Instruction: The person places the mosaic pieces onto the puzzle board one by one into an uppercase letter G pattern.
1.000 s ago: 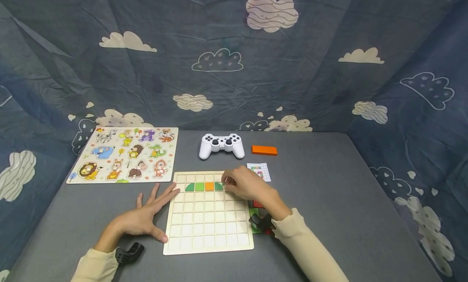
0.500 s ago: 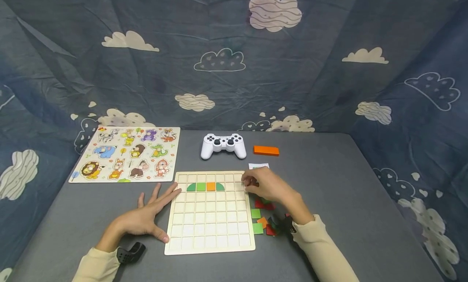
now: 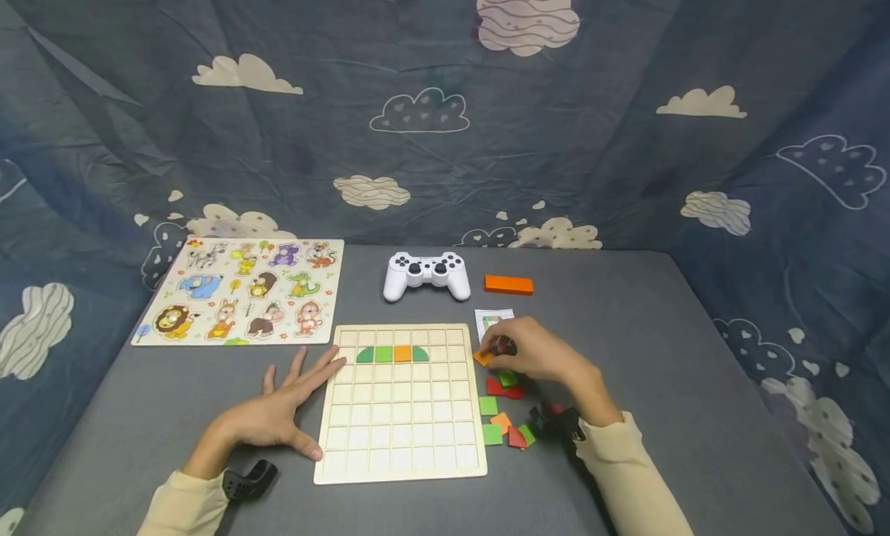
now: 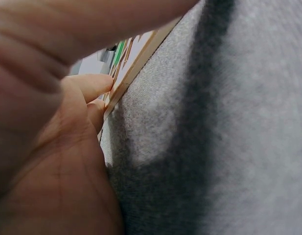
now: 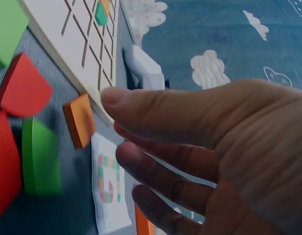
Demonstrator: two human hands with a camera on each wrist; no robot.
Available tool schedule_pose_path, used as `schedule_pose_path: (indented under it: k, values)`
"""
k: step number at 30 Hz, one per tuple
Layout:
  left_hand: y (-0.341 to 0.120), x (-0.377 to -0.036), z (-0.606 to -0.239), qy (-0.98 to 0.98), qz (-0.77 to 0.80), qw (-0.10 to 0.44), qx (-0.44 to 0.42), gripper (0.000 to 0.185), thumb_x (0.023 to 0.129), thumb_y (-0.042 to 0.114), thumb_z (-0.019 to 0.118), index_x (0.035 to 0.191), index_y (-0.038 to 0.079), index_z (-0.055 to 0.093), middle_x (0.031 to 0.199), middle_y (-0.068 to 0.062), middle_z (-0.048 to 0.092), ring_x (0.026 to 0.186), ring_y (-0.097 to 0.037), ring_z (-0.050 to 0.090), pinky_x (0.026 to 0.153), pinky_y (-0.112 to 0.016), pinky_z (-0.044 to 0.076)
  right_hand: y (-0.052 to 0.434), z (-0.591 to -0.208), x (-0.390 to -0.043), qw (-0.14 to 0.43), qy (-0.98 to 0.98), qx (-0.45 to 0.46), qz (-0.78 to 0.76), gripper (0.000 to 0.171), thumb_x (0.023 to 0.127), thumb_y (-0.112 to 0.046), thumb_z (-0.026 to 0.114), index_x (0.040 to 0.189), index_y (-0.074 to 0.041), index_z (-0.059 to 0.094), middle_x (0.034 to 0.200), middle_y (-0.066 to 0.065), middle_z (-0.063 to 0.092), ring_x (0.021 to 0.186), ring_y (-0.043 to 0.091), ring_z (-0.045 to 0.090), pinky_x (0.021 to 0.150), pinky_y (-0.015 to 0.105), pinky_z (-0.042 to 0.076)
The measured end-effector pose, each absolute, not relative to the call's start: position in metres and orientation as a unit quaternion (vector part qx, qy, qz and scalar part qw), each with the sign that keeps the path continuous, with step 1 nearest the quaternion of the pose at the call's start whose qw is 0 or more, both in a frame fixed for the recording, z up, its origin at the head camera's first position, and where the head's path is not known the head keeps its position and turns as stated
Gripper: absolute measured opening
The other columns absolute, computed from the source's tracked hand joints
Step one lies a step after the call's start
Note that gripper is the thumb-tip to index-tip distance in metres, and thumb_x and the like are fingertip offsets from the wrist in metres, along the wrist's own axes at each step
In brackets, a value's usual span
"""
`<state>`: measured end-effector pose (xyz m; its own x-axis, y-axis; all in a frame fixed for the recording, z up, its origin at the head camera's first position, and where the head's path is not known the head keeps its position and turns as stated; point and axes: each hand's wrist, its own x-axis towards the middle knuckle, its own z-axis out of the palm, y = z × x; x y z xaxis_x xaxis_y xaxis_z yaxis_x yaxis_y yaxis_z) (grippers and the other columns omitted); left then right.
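Note:
A pale wooden grid board (image 3: 406,412) lies flat on the table. In its second row sit a dark green quarter-round (image 3: 365,355), a light green square (image 3: 384,354), an orange square (image 3: 402,354) and another dark green quarter-round (image 3: 420,354). Along the board's left edge rests my left hand (image 3: 278,412), fingers spread, with thumb and fingertips touching the rim. My right hand (image 3: 535,349) hovers off the upper right corner, its fingers loosely bent. The right wrist view shows nothing between its thumb and fingers. Just beyond the thumb tip lies an orange tile (image 5: 79,121), apart from the hand.
Loose red (image 3: 494,386), green (image 3: 488,405) and orange tiles lie right of the board. A small pattern card (image 3: 492,317) lies behind my right hand. Farther back are a white game controller (image 3: 427,276), an orange block (image 3: 508,285) and an animal puzzle board (image 3: 236,293).
My right hand has moved right, from over the board's top rows to beside its right edge, uncovering the loose tiles. My left hand stays on the board's edge.

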<state>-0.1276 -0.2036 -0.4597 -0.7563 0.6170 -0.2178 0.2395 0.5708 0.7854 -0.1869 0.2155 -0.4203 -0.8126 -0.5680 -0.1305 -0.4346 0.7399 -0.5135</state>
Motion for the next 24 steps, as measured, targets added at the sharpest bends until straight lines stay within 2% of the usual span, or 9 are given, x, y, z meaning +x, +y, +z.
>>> schedule_pose_path:
  k: [8,13,24]
  values:
    - [-0.203,-0.128,-0.461,0.852,0.387,0.248,0.249,0.129,0.06,0.039,0.092,0.162,0.017,0.017,0.17,-0.011,-0.007,0.145,-0.047,-0.033,0.098,-0.077,-0.027,0.235,-0.421,-0.182,0.188,0.925,-0.232,-0.235,0.025,0.08,-0.015,0.084,0.102,-0.013,0.073,0.098,-0.002,0.071,0.085,0.018,0.061,0.078,0.035,0.054]
    - [-0.203,-0.128,-0.461,0.853,0.387,0.245,0.249,0.129,0.06,0.039,0.092,0.162,0.017,0.017,0.17,-0.012,-0.007,0.145,-0.047,-0.033,0.097,-0.077,-0.027,0.242,-0.42,-0.183,0.194,0.925,-0.234,-0.226,0.024,0.08,-0.015,0.084,0.101,-0.015,0.073,0.096,-0.002,0.069,0.084,0.018,0.06,0.076,0.03,0.051]
    - [-0.203,-0.127,-0.461,0.854,0.386,0.243,0.251,0.129,0.059,0.039,0.092,0.162,0.016,0.017,0.17,-0.012,-0.006,0.145,-0.048,-0.033,0.097,-0.077,-0.027,0.243,-0.424,-0.185,0.244,0.913,-0.226,-0.236,0.027,0.078,-0.013,0.085,0.102,-0.015,0.072,0.095,-0.004,0.067,0.086,0.017,0.059,0.078,0.03,0.051]
